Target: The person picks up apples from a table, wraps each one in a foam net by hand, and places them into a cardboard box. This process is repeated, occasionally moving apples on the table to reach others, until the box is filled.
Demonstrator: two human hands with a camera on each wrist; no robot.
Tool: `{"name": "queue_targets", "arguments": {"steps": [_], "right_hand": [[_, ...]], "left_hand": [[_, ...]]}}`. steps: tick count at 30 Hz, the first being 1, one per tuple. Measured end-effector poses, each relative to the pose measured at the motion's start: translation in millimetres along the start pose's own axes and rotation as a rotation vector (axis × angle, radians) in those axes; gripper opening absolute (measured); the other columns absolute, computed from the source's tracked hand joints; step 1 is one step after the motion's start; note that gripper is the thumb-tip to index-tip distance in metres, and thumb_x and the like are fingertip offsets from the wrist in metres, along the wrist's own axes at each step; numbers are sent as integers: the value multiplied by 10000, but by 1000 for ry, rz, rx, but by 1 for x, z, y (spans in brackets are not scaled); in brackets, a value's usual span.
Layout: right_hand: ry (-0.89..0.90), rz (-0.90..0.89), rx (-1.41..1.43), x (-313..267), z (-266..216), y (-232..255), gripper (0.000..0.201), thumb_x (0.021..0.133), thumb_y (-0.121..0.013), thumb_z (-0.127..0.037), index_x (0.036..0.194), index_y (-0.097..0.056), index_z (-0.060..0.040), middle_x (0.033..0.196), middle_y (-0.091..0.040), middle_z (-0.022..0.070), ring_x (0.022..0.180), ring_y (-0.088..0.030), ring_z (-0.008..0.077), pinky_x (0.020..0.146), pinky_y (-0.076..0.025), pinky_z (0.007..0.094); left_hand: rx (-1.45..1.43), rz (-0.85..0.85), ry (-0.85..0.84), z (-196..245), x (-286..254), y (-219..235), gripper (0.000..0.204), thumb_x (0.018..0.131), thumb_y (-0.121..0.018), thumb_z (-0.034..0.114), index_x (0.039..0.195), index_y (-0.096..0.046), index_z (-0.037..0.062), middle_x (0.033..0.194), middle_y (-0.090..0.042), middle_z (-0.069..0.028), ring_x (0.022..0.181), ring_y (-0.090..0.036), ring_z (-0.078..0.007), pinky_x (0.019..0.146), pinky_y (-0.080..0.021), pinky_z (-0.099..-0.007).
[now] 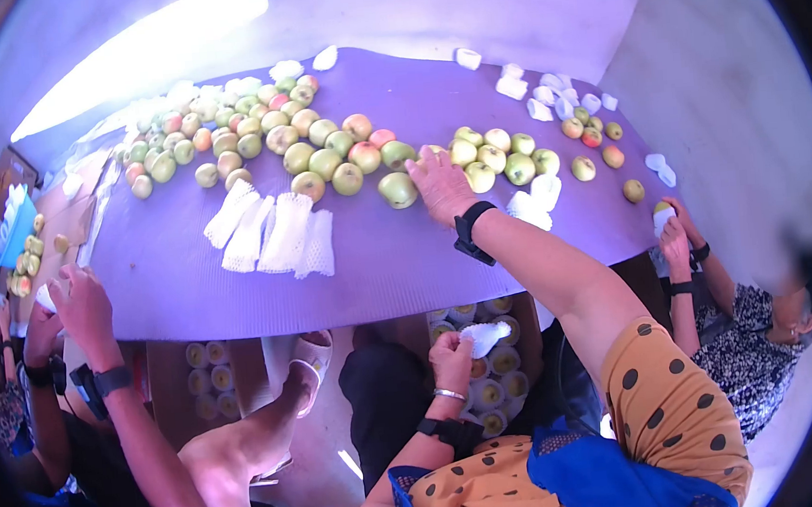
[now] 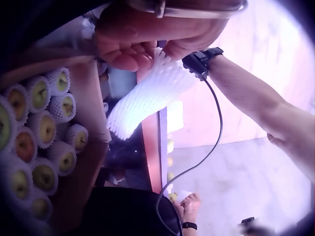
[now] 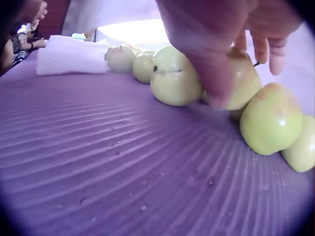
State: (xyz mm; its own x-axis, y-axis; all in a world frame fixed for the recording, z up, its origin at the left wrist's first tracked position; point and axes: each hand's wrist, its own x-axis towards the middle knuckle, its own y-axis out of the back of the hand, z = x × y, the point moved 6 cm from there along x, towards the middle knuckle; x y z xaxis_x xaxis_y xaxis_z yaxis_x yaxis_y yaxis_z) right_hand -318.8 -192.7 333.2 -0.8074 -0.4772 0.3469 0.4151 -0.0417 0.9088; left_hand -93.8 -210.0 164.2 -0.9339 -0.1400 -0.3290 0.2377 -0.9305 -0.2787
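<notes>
In the head view my left hand (image 1: 450,364) is low in front of my body, pinching a white foam net sleeve (image 1: 486,337). The left wrist view shows the same sleeve (image 2: 152,91) hanging limp from the curled fingers of the hand (image 2: 147,39). Over the purple table (image 1: 378,256), my right hand (image 1: 444,189) reaches into the row of apples. Seen from the right wrist, the hand (image 3: 211,34) has its thumb on the near side of a yellow-green apple (image 3: 243,81) and its fingers beyond. A scarred apple (image 3: 174,81) is just left of the thumb.
More apples (image 1: 278,140) spread across the table's left, others (image 1: 583,168) at right. Flat foam sleeves (image 1: 281,235) lie near the front edge. Below stands a carton of sleeved apples (image 2: 44,128). People sit on both sides, one person's hand (image 1: 86,307) at left.
</notes>
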Motion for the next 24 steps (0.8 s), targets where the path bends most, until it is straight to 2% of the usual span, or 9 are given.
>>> {"name": "queue_targets", "arguments": {"steps": [3,9,12,13,17,18,20,23,24], "right_hand": [[-52,-144,26,11,2,-20,416,726,-497,-54,1136,-430,-78,1105,-408,165,974,-439,307,798,-403,365],[-37,-64,93,14,10,5,187,711,-518,-62,894,-487,-41,921,-495,163,874,-482,297,754,-408,376],[-236,92,668,-6,26,43,313,674,-566,-76,965,-475,-5,941,-517,149,845,-522,289,751,-428,363],[-243,90,664,-19,26,48,313,674,-566,-76,965,-475,-5,941,-517,149,845,-522,289,751,-428,363],[-575,-230,1889,-97,23,36,496,678,-580,-21,1138,-398,2,1050,-502,103,953,-520,216,846,-414,347],[-588,-225,1890,-118,22,39,496,678,-580,-21,1138,-398,2,1050,-502,103,953,-520,216,846,-414,347],[-690,-166,2398,-159,13,42,457,687,-567,-2,1119,-419,-5,1034,-511,116,982,-509,253,881,-398,388],[-779,-76,2569,-210,8,32,425,696,-564,-12,1101,-434,-5,1024,-517,123,986,-503,289,892,-390,422],[-807,-40,2546,-225,7,28,400,721,-567,-56,1094,-435,2,1027,-518,135,980,-502,306,883,-397,427]], "left_hand": [[-35,-18,11,9,-2,0,65,735,-566,70,746,-536,13,637,-520,4,496,-444,-41,430,-355,-183],[-51,-1,23,9,-2,3,87,727,-577,89,725,-540,10,614,-516,6,501,-444,-47,441,-367,-207],[-47,7,27,11,-4,4,70,738,-564,79,726,-526,21,616,-506,11,483,-426,-41,421,-345,-194],[-48,18,28,9,-5,4,73,737,-565,81,724,-526,21,609,-504,10,478,-425,-42,416,-343,-194],[-21,57,7,-6,-1,6,77,737,-559,78,699,-515,27,576,-488,3,434,-421,-55,377,-333,-205],[19,71,14,-3,-3,7,76,739,-557,74,701,-505,31,564,-481,-5,422,-424,-63,364,-334,-213],[18,84,47,-8,-2,8,95,719,-580,93,709,-536,9,584,-512,-17,470,-445,-75,422,-368,-237],[42,103,45,-30,4,10,134,703,-605,117,719,-566,-10,602,-545,-33,517,-473,-94,485,-405,-265],[53,118,22,-33,5,10,95,726,-578,87,721,-531,5,586,-509,-27,457,-442,-85,416,-367,-241]]}}
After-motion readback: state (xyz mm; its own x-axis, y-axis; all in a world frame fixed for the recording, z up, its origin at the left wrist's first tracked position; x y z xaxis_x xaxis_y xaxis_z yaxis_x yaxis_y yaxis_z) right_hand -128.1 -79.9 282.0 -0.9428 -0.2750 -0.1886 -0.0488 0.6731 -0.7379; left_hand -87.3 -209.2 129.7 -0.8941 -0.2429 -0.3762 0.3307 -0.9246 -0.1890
